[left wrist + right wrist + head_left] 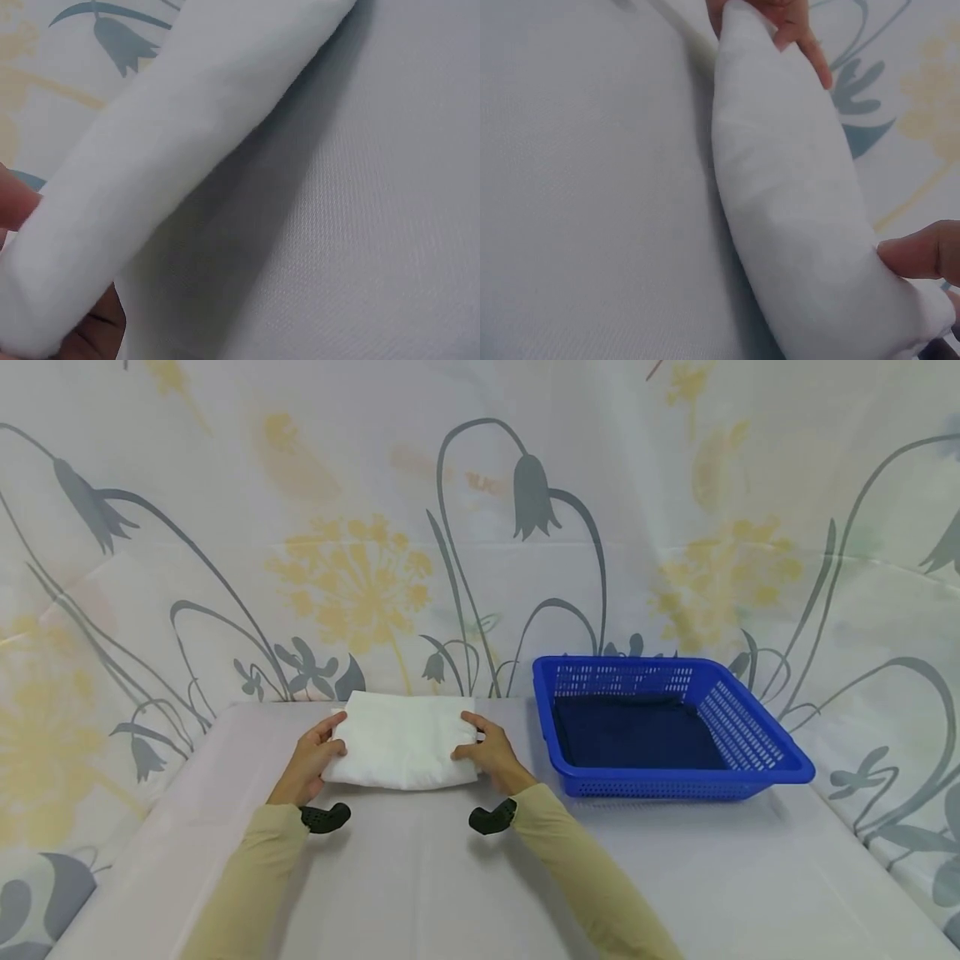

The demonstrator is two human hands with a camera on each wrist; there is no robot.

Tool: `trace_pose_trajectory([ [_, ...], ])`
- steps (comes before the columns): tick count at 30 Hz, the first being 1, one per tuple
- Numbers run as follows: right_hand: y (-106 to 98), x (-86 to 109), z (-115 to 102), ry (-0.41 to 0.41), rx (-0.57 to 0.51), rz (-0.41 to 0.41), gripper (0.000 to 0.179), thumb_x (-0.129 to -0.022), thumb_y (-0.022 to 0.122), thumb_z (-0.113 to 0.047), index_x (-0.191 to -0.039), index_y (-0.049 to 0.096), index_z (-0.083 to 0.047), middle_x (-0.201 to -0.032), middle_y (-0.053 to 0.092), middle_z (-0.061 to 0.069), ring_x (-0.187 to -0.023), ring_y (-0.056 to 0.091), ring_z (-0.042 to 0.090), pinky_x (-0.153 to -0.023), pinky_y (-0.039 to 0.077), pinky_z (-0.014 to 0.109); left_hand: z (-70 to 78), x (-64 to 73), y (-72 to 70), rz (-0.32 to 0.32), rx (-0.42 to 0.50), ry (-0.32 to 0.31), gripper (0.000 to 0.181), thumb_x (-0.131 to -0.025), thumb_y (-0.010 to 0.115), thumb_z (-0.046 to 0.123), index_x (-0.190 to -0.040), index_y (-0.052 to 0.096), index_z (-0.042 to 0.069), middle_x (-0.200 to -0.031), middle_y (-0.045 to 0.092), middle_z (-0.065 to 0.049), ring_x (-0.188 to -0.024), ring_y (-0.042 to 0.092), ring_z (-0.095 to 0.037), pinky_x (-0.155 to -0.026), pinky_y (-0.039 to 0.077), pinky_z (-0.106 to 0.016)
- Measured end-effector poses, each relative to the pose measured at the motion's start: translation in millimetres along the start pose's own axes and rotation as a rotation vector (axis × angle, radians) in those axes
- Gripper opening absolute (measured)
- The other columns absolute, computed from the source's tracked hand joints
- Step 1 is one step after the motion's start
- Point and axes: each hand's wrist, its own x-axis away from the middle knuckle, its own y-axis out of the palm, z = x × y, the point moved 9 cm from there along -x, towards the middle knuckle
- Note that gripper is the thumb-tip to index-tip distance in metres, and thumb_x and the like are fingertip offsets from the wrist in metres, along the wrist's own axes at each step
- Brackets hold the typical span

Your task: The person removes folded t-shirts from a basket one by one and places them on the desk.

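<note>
Though rectangular, soft white cloth (pixel 405 741) between left hand (pixel 306 763) and right hand (pixel 495 755).

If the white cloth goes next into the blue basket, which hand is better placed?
Probably the right hand: it grips the white cloth at the end nearer the blue basket; the left hand holds the other end.

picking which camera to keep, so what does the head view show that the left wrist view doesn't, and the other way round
Only the head view: the blue plastic basket with dark navy cloth in it, the right grip and both tan sleeves.

Only the left wrist view: the fine weave of the table cover, seen close up.

Both: the folded white cloth, the left grip holding it (only partly in the wrist view), the table cover and the flower-print backdrop.
</note>
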Motion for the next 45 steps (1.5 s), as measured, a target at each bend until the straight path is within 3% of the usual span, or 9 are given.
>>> trace_pose_trajectory([
  [6,-2,-2.8,9,0.027,0.005,0.015,0.077,-0.072,0.073,0.007,-0.143,0.051,-0.015,-0.139,0.046,0.012,-0.122,0.047,0.032,-0.099,0.039,0.047,-7.1,-4.4,1.8,-0.028,-0.035,-0.031,0.075,-0.085,0.043,-0.01,-0.155,0.024,0.009,-0.159,0.014,-0.015,-0.134,0.024,-0.031,-0.106,0.025,-0.047],
  [17,0,-3.7,13,0.011,0.06,0.01,0.074,-0.073,0.073,0.003,-0.143,0.05,-0.011,-0.138,0.048,0.014,-0.122,0.047,0.032,-0.096,0.042,0.046,-8.9,0.5,-0.7,-0.055,-0.159,-0.029,0.078,-0.081,0.044,-0.014,-0.154,0.021,0.003,-0.159,0.005,-0.021,-0.135,0.02,-0.037,-0.104,0.026,-0.052],
  [24,-5,-1.2,15,0.005,0.15,0.053,0.071,-0.073,0.076,-0.002,-0.14,0.053,-0.01,-0.132,0.053,0.012,-0.118,0.051,0.029,-0.092,0.046,0.043,-11.5,2.4,-4.4,-0.027,-0.245,-0.066,0.075,-0.085,0.048,-0.009,-0.154,0.023,0.006,-0.159,0.007,-0.02,-0.129,0.029,-0.041,-0.095,0.038,-0.053],
  [30,-6,0.4,13,-0.021,0.192,0.048,0.068,-0.074,0.078,-0.005,-0.138,0.054,-0.01,-0.13,0.055,0.011,-0.116,0.052,0.027,-0.088,0.048,0.04,-8.4,4.7,-6.5,0.0,-0.295,-0.059,0.072,-0.085,0.051,-0.01,-0.152,0.027,0.001,-0.155,0.013,-0.024,-0.132,0.027,-0.044,-0.1,0.034,-0.059],
  [38,-10,2.8,4,-0.091,0.311,0.084,0.063,-0.073,0.081,-0.01,-0.132,0.06,-0.007,-0.125,0.051,0.015,-0.108,0.05,0.028,-0.088,0.044,0.041,2.7,8.7,-6.8,0.05,-0.431,-0.024,0.069,-0.083,0.055,-0.009,-0.147,0.03,-0.006,-0.151,0.017,-0.03,-0.135,0.021,-0.047,-0.103,0.03,-0.059],
  [45,-11,5.3,-12,-0.218,0.454,0.102,0.056,-0.073,0.079,-0.01,-0.126,0.063,-0.006,-0.121,0.054,0.016,-0.113,0.049,0.032,-0.096,0.04,0.045,10.8,9.3,-9.8,0.1,-0.556,0.041,0.063,-0.082,0.056,-0.005,-0.142,0.037,-0.009,-0.144,0.027,-0.033,-0.133,0.022,-0.048,-0.104,0.026,-0.057],
])
